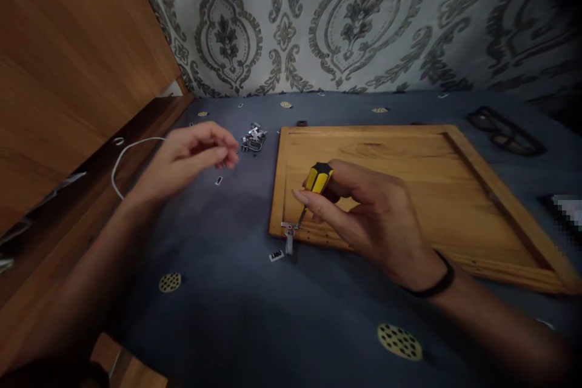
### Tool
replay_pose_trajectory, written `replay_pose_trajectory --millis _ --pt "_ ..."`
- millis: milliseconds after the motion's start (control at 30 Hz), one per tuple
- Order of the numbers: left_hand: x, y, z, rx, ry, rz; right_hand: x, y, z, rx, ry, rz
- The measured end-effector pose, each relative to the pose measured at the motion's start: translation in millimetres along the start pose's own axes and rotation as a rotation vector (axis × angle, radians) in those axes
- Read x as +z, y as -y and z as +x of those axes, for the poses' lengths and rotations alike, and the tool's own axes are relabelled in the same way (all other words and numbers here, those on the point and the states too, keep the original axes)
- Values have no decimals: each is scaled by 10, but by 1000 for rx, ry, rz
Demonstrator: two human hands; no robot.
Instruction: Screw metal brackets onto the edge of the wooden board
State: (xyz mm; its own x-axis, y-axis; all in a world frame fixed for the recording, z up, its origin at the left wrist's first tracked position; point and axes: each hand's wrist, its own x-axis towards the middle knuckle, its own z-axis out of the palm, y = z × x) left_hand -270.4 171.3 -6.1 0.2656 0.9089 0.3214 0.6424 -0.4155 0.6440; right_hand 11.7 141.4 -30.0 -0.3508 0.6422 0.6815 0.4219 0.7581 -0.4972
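Note:
My right hand grips a small screwdriver with a yellow and black handle. Its shaft slants down to a metal hinge at the near left corner of a framed wooden panel. One arm of the hinge sticks out past the panel's edge. Apart from the panel, on the left, my left hand hovers with loosely curled fingers, and nothing shows in it. Just beyond its fingertips lies a pile of small metal hardware on the dark blue patterned cloth.
Dark-framed glasses lie at the far right, and a dark object with a blurred face is at the right edge. A white cable loops by the wooden furniture on the left. Behind hangs a patterned curtain.

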Motion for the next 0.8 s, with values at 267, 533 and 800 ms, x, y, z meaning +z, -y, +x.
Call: replay_pose_trajectory --millis 267,533,800 --pt "292 815 515 -207 -34 304 7 -36 15 -24 -2 -43" --pt "445 827 441 -184 -14 451 6 -46 -10 31 -3 -23" --pt "534 811 410 -203 -55 513 4 -55 -10 107 8 26"
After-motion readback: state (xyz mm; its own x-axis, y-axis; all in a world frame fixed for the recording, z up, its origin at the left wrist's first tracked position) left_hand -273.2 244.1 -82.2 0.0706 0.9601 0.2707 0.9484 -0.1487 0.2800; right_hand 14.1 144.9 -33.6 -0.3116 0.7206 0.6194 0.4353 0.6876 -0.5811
